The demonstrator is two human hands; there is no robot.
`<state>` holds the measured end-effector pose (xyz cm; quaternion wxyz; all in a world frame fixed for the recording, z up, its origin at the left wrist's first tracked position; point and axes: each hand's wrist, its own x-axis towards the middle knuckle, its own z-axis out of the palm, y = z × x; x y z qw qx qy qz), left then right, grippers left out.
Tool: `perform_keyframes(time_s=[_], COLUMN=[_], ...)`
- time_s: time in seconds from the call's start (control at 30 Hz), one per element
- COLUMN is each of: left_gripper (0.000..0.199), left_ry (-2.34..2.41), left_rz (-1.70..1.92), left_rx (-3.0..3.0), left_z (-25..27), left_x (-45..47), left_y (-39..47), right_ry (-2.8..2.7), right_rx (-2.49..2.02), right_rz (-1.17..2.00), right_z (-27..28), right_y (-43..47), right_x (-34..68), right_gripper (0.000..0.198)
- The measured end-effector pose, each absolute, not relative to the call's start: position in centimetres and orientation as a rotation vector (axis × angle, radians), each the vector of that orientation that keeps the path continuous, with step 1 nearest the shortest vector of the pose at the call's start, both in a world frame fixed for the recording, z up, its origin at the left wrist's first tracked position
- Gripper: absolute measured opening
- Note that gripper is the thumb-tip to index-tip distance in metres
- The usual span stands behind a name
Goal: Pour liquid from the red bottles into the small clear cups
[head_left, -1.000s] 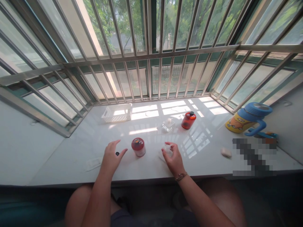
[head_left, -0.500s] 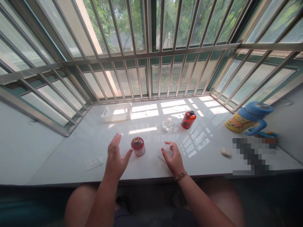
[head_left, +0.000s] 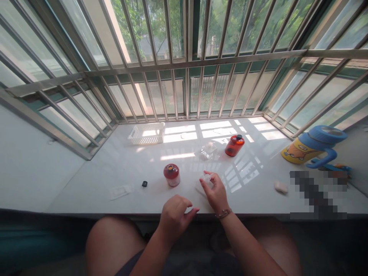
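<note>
Close to the counter's front edge, my left hand [head_left: 175, 214] is curled with a gap between thumb and fingers, and nothing shows in it. My right hand [head_left: 215, 191] grips a clear plastic piece [head_left: 207, 180], small and see-through; its exact kind I cannot make out. Left of that stands a dark red bottle [head_left: 171, 177], upright, its neck uncapped. A small black cap [head_left: 144, 184] lies on the counter further left. Behind my right hand are a clear crumpled-looking plastic item [head_left: 207, 151] and an orange-red bottle [head_left: 235, 146] with its black cap on.
The white counter [head_left: 94, 180] runs back to a barred window [head_left: 186, 65]. On it are a white perforated basket [head_left: 147, 134], a flat clear packet [head_left: 120, 192], a beige lump [head_left: 281, 187] and a blue and yellow jug [head_left: 313, 145] with a handle at the right.
My left hand has moved right and toward me, away from the dark red bottle, uncovering the black cap. My right hand still grips the clear piece. The view has shifted slightly.
</note>
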<state>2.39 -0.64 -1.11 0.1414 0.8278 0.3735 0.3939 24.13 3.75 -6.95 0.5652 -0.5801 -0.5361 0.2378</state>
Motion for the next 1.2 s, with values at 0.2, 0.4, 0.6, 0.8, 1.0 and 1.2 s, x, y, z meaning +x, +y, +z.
perform_keyframes(time_s=[0.2,0.4,0.6,0.8,1.0,1.2], left_gripper=[0.009,0.031,0.025,0.021,0.033,0.013], left_ry=[1.281,2.234,2.316,2.199,2.120,1.694], left_rz=[1.308,1.118,0.654,0.640,0.826,1.280], left_rx=[2.354,2.015,1.939,2.096,2.193,2.254], left_z=[-1.6,-1.8,-3.4,-3.8,-3.3,-1.4], left_x=[1.0,-7.0,-10.8,-10.6,-9.6,-4.6], left_y=[0.5,4.5,6.5,7.6,7.6,3.4], right_ry=[-1.256,-1.256,-1.260,-1.272,-1.230,-1.209], right_rx=[-1.354,-1.353,-1.356,-1.363,-1.342,-1.313], right_rz=[0.584,0.569,0.562,0.554,0.585,0.635], right_z=[-6.8,-7.0,-6.9,-6.5,-6.8,-6.7], right_y=[3.8,3.9,3.9,3.7,3.8,3.6], right_x=[24.2,24.2,24.1,24.1,24.1,24.1], right_gripper=[0.033,0.033,0.033,0.033,0.036,0.037])
